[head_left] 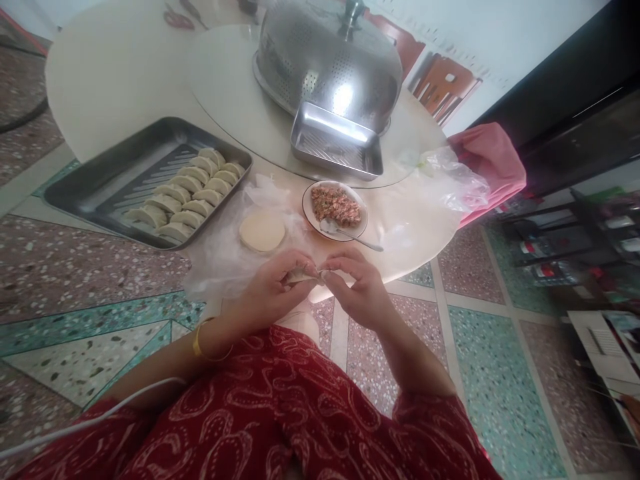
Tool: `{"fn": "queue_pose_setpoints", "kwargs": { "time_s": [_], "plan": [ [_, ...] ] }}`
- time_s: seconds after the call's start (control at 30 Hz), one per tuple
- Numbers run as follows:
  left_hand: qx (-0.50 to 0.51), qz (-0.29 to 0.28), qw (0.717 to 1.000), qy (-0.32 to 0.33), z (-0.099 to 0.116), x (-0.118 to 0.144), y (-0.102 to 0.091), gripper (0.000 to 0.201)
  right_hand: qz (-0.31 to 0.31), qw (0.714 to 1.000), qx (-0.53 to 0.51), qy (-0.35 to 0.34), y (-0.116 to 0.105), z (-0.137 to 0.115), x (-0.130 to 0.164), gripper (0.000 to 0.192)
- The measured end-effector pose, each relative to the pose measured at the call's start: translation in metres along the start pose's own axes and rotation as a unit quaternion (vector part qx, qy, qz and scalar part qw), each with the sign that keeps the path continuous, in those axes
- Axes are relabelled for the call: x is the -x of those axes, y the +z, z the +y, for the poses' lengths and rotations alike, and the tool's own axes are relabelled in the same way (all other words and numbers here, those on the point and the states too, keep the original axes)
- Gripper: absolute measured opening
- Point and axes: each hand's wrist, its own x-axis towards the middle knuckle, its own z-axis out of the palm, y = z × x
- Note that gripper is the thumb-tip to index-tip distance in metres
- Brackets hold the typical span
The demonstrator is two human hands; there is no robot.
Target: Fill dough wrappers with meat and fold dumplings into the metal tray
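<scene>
Between my two hands, at the near edge of the table, is a dumpling, mostly hidden by my fingers. My left hand is closed around its body. At its right end the thumb and fingers of my right hand pinch the dough. Just beyond my left hand lies a stack of round dumpling wrappers on a plastic bag. A plate of minced filling with a spoon in it sits past my right hand.
To the left, a large dark tray bears rows of folded dumplings. A small metal tray leans against a big perforated metal cover on the turntable. Red scissors lie at the far left. Chairs stand behind.
</scene>
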Motion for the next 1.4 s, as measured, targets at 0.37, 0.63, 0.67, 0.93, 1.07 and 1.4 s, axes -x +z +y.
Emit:
{"fn": "queue_pose_setpoints", "kwargs": {
  "time_s": [0.37, 0.63, 0.67, 0.93, 1.07, 1.4],
  "plan": [
    [0.018, 0.014, 0.999, -0.029, 0.002, 0.000, -0.002, 0.007, 0.006, 1.000, 0.015, 0.002, -0.006, 0.005, 0.001, 0.006],
    [0.019, -0.034, 0.999, 0.010, -0.001, 0.000, -0.001, 0.003, 0.007, 0.999, 0.049, -0.013, 0.000, 0.008, -0.003, 0.009],
    [0.025, -0.037, 0.999, 0.002, -0.001, 0.000, -0.001, 0.003, 0.006, 0.999, 0.048, -0.023, 0.000, 0.007, -0.003, 0.009],
    [0.053, -0.033, 0.995, -0.083, 0.000, 0.000, 0.002, 0.006, 0.005, 0.996, 0.052, -0.077, -0.001, -0.001, 0.002, 0.010],
    [0.053, -0.011, 0.995, -0.082, 0.001, -0.001, 0.003, 0.009, 0.012, 0.993, 0.065, -0.097, -0.002, -0.004, 0.005, 0.015],
    [0.035, 0.014, 0.997, -0.066, 0.007, 0.000, 0.004, 0.014, 0.069, 0.982, 0.066, -0.163, 0.000, -0.005, 0.011, 0.018]
  ]
}}
